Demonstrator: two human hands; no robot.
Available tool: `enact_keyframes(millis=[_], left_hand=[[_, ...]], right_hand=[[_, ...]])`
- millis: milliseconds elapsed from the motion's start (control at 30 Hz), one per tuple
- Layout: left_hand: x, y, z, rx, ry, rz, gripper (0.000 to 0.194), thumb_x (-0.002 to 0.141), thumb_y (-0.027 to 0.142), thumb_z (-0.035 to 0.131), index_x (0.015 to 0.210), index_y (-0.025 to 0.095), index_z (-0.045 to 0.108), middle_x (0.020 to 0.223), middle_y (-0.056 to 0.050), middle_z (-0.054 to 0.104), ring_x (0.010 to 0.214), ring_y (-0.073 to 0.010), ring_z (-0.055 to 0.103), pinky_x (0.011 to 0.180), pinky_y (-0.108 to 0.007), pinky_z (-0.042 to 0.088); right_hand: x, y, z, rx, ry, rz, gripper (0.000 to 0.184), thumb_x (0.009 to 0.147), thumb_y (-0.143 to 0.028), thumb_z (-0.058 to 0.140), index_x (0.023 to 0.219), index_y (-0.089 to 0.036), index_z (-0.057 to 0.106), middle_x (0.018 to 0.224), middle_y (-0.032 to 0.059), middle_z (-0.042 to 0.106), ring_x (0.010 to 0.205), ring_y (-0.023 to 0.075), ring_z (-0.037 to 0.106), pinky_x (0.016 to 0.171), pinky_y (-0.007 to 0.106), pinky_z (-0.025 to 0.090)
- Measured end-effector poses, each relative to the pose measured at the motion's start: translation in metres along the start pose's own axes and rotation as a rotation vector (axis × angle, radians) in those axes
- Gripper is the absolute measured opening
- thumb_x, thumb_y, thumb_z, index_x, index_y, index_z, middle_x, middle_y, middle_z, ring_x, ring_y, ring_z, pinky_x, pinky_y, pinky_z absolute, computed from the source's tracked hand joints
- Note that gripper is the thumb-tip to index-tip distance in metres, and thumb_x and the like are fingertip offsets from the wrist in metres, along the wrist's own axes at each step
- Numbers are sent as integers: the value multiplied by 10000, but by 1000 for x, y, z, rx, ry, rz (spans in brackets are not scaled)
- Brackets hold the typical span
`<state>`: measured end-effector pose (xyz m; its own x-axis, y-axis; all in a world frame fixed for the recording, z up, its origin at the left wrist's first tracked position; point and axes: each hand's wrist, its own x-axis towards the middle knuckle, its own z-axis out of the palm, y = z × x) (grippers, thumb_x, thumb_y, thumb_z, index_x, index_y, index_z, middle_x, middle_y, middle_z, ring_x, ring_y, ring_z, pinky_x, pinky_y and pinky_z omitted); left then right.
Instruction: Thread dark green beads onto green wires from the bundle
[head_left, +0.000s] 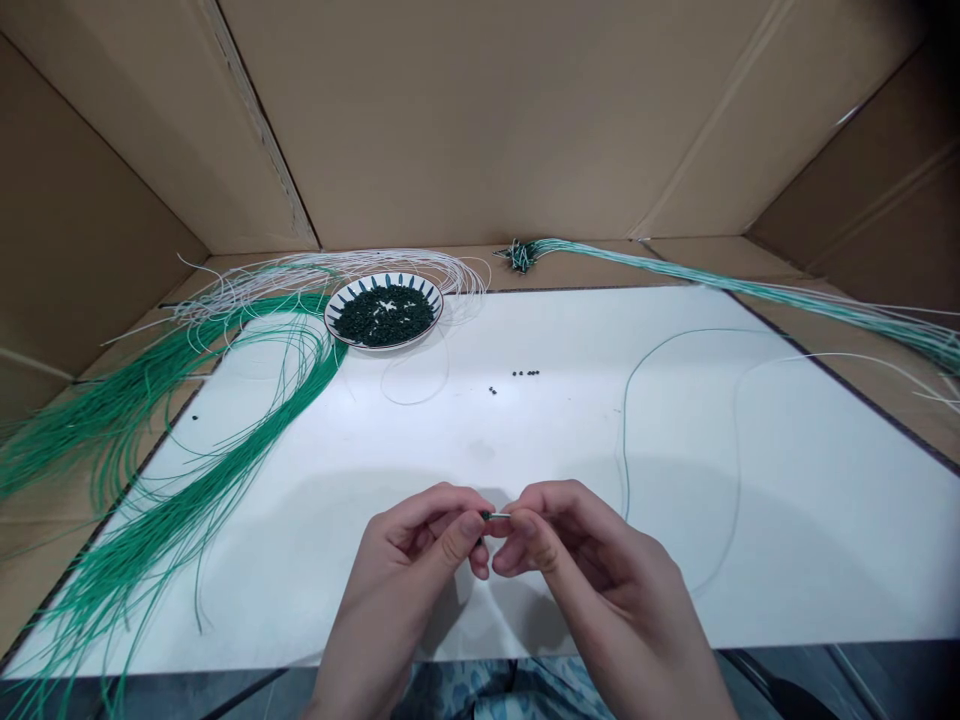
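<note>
My left hand (420,550) and my right hand (577,550) meet low over the white board (525,440), fingertips pinched together. Between them sits a small dark green bead (486,515), pinched by my left thumb and forefinger, touching the end of thin cords (504,516) held in my right fingers. A green cord (624,420) and a white cord (739,440) run away from my right hand in long curves toward the right. A patterned dish (384,312) of dark green beads stands at the back left.
Bundles of green cords (187,480) and white cords (315,272) fan over the left side. A finished bundle (675,268) lies along the back right. A few loose beads (525,373) lie mid-board. Cardboard walls (487,120) enclose the space.
</note>
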<state>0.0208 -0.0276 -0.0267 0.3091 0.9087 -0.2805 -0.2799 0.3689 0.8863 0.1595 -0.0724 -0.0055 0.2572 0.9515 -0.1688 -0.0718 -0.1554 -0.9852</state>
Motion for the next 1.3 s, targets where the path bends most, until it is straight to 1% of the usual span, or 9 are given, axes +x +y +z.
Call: enact_keyframes(millis=[200,333,467,533,667,867,1067,1167,1300], left_hand=[[-2,0,-2,17,-3,6,252,836,425,841,708,214,791,618,40,618,620,-92,572,626,-156,448],[-3,-2,-3,60,6,28,160,847,380,836,771,239,829,645,36,634,628,-92,581,618,-150,454],[-1,-2,-4,126,30,76,86,865,318,815,801,267,845,721,26,675,632,-87,594,598,-142,458],[0,-1,-4,150,40,99,79,866,294,811,799,270,844,733,23,683,632,-87,600,593,-138,464],[-1,0,-3,157,62,128,66,847,271,825,785,263,843,734,18,689,637,-94,610,595,-139,483],[-4,-1,-3,147,39,135,71,855,267,819,788,272,845,730,23,691,637,-91,615,593,-133,488],[-2,-1,-3,138,48,141,86,857,236,808,788,274,844,710,31,676,625,-82,604,590,-122,480],[-1,-1,-2,145,44,134,92,845,217,808,773,263,842,703,27,668,622,-88,601,589,-131,488],[-2,2,4,138,101,138,97,807,189,807,730,243,831,672,18,653,617,-112,600,600,-164,510]], right_hand=[[-1,-1,0,-30,3,-17,194,977,-346,633,812,-270,702,713,-43,729,702,110,700,684,131,554],[-3,-1,-2,-80,20,-45,182,973,-344,626,818,-285,700,722,-50,749,712,107,706,681,127,534],[-4,-1,-4,-161,9,-11,179,955,-410,646,826,-305,711,753,-34,735,734,135,672,490,137,453],[-4,0,-5,-174,-15,3,185,944,-428,651,821,-305,714,782,-22,742,750,150,659,440,149,412],[-3,0,-5,-162,-22,10,178,936,-421,668,811,-303,714,788,-26,736,740,139,652,459,140,422],[-2,-2,-4,-144,-14,4,171,927,-401,680,804,-286,711,779,-26,713,724,126,653,514,127,469],[-4,-4,-2,-148,-1,26,166,921,-382,658,792,-287,702,753,-37,703,695,107,656,475,107,434],[-3,-5,-2,-148,10,16,156,907,-370,657,784,-282,698,746,-40,699,689,103,667,506,106,461],[-1,-4,-2,-172,9,-10,142,891,-348,659,779,-268,693,745,-27,701,688,124,676,517,127,496]])
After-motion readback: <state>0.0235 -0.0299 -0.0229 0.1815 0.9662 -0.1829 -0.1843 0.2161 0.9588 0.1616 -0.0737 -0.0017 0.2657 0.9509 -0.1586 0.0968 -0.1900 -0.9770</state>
